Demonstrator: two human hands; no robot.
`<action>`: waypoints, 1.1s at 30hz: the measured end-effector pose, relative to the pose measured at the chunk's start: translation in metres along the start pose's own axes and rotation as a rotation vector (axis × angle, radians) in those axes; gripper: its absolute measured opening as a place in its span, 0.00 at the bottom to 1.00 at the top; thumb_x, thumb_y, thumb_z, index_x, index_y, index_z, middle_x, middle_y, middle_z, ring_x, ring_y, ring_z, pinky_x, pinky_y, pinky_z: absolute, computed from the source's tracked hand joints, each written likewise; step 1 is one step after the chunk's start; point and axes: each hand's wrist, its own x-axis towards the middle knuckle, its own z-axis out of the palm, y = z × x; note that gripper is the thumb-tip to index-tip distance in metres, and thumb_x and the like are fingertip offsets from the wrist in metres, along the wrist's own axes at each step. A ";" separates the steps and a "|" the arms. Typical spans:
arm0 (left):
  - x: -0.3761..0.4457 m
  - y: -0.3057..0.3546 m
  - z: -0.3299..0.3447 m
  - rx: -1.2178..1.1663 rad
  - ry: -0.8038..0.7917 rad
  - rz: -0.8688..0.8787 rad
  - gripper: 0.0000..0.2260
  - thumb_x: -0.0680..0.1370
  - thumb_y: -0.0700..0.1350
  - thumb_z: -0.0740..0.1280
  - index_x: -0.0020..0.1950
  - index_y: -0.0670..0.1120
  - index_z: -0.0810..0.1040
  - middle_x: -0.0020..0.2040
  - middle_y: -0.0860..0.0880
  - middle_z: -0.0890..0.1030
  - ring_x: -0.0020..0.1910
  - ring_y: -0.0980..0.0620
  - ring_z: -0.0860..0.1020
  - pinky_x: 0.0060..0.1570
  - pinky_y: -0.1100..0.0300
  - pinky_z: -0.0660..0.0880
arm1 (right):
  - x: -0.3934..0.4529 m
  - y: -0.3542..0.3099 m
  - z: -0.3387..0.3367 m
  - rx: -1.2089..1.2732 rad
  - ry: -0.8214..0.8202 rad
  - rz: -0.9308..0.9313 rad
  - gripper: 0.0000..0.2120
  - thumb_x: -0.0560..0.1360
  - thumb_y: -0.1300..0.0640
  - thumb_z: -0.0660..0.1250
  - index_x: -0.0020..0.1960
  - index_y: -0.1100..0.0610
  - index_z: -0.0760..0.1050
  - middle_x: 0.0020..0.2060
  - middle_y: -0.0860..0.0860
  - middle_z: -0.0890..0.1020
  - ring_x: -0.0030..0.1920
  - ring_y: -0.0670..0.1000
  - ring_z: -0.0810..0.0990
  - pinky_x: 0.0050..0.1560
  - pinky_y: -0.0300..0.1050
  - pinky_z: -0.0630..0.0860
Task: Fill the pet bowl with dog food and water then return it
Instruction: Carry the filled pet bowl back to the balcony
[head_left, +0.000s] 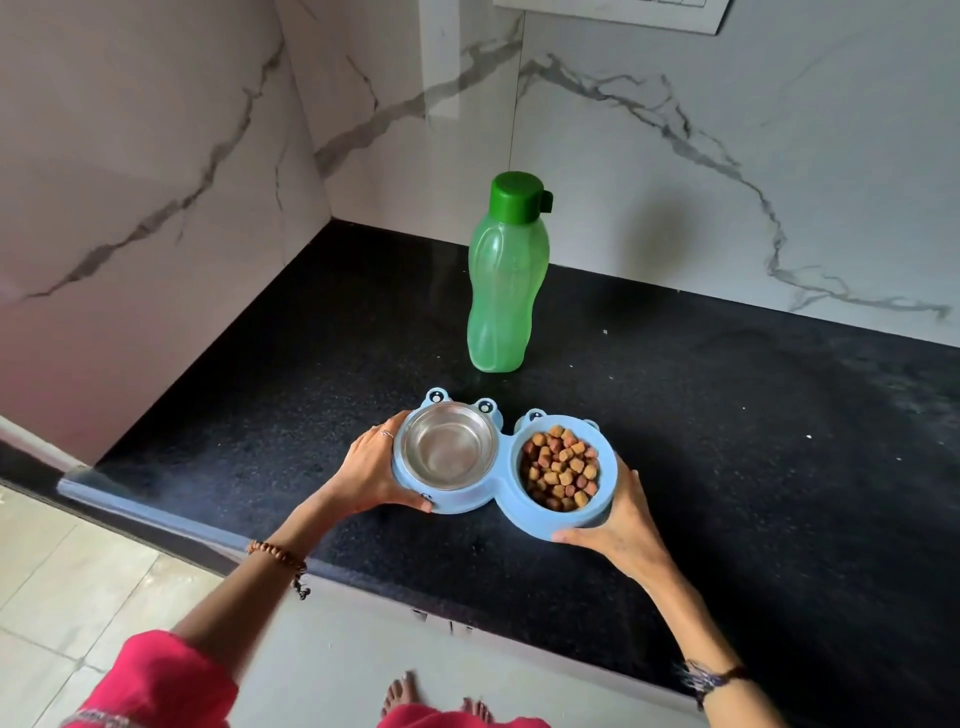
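Pet bowl (501, 491) is showing pale blue, its left steel insert (447, 451) silver, brown kibble (563, 467) filling the right. Bottle (506, 291) is showing translucent green under a dark green cap (519, 197). Counter (727, 441) is showing speckled black; walls (727, 156) white with grey veining. Sleeve (156, 680) is showing pink.

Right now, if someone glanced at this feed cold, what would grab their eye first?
First the light blue frog-faced double pet bowl near the front edge of the black granite counter, gripped at its ends by the left hand and right hand. Its right cup holds brown kibble; its left steel cup looks shiny, and water cannot be confirmed. Behind it stands an upright translucent green bottle, its dark green cap on.
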 end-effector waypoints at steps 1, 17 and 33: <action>-0.001 -0.002 0.000 -0.012 0.007 -0.009 0.54 0.44 0.68 0.73 0.68 0.53 0.65 0.59 0.60 0.70 0.62 0.52 0.73 0.59 0.58 0.65 | 0.001 0.001 0.000 0.002 0.006 -0.010 0.54 0.54 0.53 0.83 0.71 0.44 0.56 0.59 0.23 0.61 0.60 0.20 0.55 0.70 0.66 0.58; -0.062 -0.019 -0.039 -0.456 0.107 0.058 0.45 0.52 0.51 0.81 0.64 0.60 0.63 0.62 0.59 0.71 0.63 0.60 0.71 0.58 0.67 0.69 | 0.015 -0.051 0.019 0.254 -0.186 -0.174 0.51 0.56 0.67 0.81 0.70 0.45 0.58 0.65 0.38 0.66 0.65 0.33 0.66 0.59 0.26 0.68; -0.287 -0.094 -0.105 -0.490 0.642 -0.152 0.40 0.54 0.55 0.81 0.62 0.66 0.67 0.61 0.65 0.74 0.61 0.64 0.72 0.59 0.70 0.68 | -0.016 -0.213 0.172 0.285 -0.682 -0.453 0.43 0.46 0.49 0.79 0.59 0.40 0.68 0.54 0.29 0.76 0.56 0.28 0.72 0.52 0.21 0.68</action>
